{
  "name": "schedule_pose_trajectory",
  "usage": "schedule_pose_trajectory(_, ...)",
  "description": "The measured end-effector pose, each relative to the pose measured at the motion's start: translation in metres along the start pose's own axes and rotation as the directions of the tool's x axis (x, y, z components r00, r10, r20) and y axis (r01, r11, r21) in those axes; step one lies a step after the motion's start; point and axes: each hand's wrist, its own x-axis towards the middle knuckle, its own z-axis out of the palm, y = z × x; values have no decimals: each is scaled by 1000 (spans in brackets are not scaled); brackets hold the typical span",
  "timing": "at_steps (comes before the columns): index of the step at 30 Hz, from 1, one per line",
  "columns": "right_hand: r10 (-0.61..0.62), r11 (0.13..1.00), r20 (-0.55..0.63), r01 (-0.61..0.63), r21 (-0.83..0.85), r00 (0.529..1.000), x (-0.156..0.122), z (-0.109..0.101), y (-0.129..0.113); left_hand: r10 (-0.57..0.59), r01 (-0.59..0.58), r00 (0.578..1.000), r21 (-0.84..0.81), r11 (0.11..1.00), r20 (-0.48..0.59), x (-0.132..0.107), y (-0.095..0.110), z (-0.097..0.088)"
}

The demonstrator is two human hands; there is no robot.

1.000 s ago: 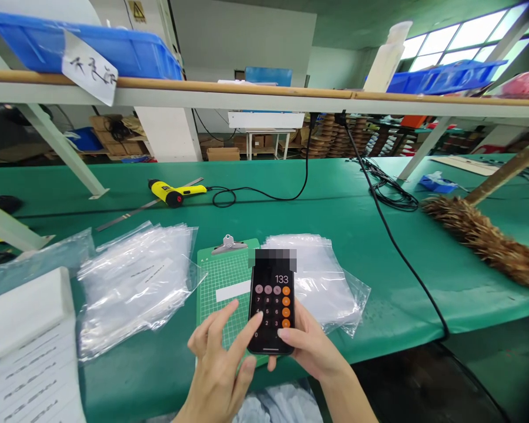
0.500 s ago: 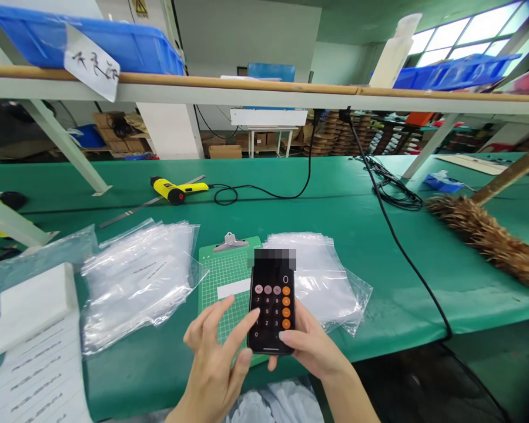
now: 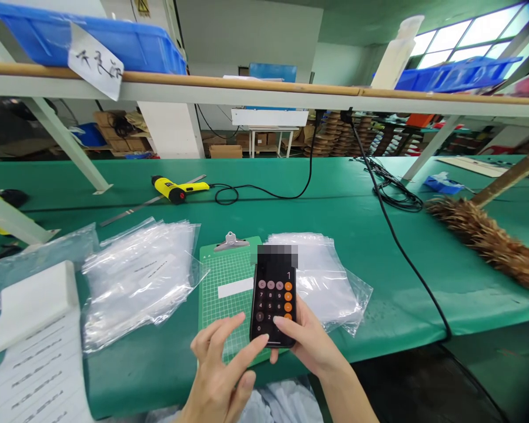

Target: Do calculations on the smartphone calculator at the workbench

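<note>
A black phone (image 3: 274, 302) showing a calculator keypad stands upright over the near edge of the green table (image 3: 344, 229). My right hand (image 3: 311, 343) grips it from below and from the right side. My left hand (image 3: 223, 370) is open, fingers spread, with the index finger reaching onto the lower left of the screen. Behind the phone lies a green clipboard (image 3: 226, 288) with a grid sheet and a white label. A stack of clear plastic bags (image 3: 321, 276) lies just right of it.
More clear bags (image 3: 139, 279) lie to the left, beside white printed sheets (image 3: 33, 352). A yellow corded tool (image 3: 176, 189) and a metal ruler lie farther back. A black cable (image 3: 397, 241) crosses the table; a feather duster (image 3: 489, 238) lies at the right. Blue bins (image 3: 83, 44) sit on the overhead shelf.
The calculator display went from 133 to 0 and now reads 1. My left index finger slid down to the screen's lower left, and the phone shifted slightly right.
</note>
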Motion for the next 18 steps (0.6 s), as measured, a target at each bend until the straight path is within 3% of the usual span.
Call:
schedule_pose_trajectory(5, -20, 999, 59, 17, 44, 998, 0, -2, 0, 43, -49, 997, 94, 994, 62, -1, -3, 2)
schedule_pose_trajectory(9, -17, 1000, 56, 17, 8, 998, 0, -1, -1, 15, -15, 1000, 17, 1000, -2, -3, -2, 3)
schedule_pose_trajectory(18, -28, 999, 28, 28, 20, 999, 2, -1, 2, 10, -10, 1000, -18, 1000, -9, -3, -1, 1)
